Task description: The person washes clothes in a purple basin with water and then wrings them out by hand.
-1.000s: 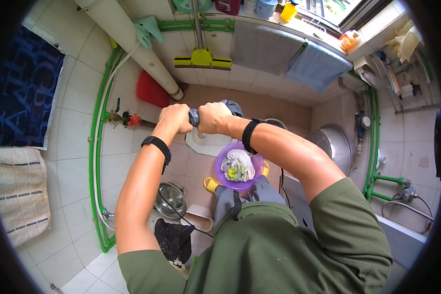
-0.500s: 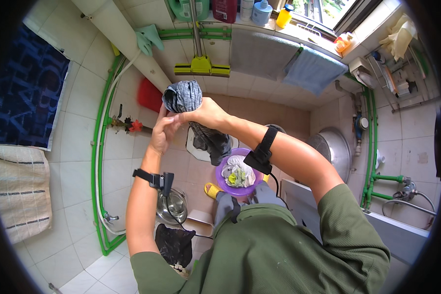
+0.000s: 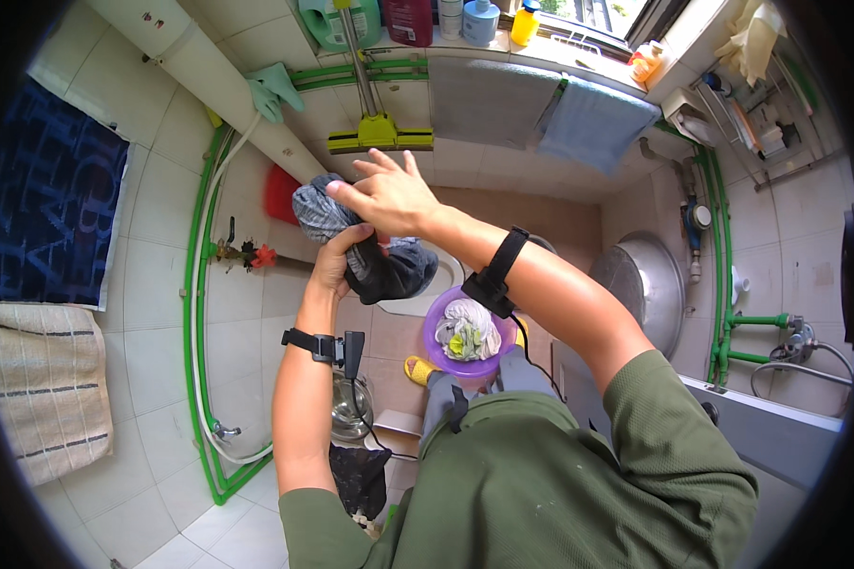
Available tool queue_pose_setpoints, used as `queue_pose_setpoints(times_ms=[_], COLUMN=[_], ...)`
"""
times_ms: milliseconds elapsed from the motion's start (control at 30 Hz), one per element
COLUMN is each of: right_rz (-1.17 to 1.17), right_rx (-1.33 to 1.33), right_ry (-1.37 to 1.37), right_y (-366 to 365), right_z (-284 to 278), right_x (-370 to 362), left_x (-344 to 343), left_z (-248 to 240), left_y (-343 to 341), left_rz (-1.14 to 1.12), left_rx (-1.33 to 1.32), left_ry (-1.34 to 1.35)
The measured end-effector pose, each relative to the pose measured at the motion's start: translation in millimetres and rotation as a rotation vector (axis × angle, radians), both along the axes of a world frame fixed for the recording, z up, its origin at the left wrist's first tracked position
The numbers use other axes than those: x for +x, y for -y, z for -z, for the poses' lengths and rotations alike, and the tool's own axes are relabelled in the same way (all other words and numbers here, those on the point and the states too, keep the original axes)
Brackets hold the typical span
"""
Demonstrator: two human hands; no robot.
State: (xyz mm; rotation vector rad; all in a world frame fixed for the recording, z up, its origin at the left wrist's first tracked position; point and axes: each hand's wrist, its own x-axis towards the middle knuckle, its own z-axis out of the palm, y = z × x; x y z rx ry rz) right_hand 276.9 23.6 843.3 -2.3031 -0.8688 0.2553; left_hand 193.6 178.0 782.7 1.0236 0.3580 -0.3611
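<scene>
Bunched up in front of me is a dark grey garment (image 3: 389,273) with a lighter heathered part at its upper end. My left hand (image 3: 334,262) grips it from below, fingers wrapped round the middle. Beside its upper end is my right hand (image 3: 389,196), fingers spread and thumb against or just over the cloth. Below them a purple basin (image 3: 434,356) stands on the floor by my feet, holding white, grey and yellow-green cloths (image 3: 467,322). The garment's exact kind cannot be made out.
A yellow-green squeeze mop (image 3: 378,131) leans at the far wall. Grey (image 3: 489,100) and blue towels (image 3: 598,123) hang beside it. At right stands a large metal basin (image 3: 659,284); a metal pot (image 3: 349,408) is near my left forearm. Green pipes (image 3: 195,313) run along the left wall.
My right hand has loosened from the garment and its fingers have spread. The garment's upper end has dropped and tilted left, while its lower part has bunched up and swung rightward.
</scene>
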Motion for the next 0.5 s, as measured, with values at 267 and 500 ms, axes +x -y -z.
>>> queue_pose_setpoints(times_ms=[267, 500], right_rz=[0.474, -0.214], right_rx=[0.543, 1.460], right_ry=[-1.434, -1.854], right_y=[95, 62], right_z=[126, 91], right_x=[-17, -69], left_x=[5, 3], left_z=[-44, -70], left_y=[33, 40], left_rz=[-0.085, -0.131], left_rx=[-0.305, -0.381], left_ry=[0.284, 0.361])
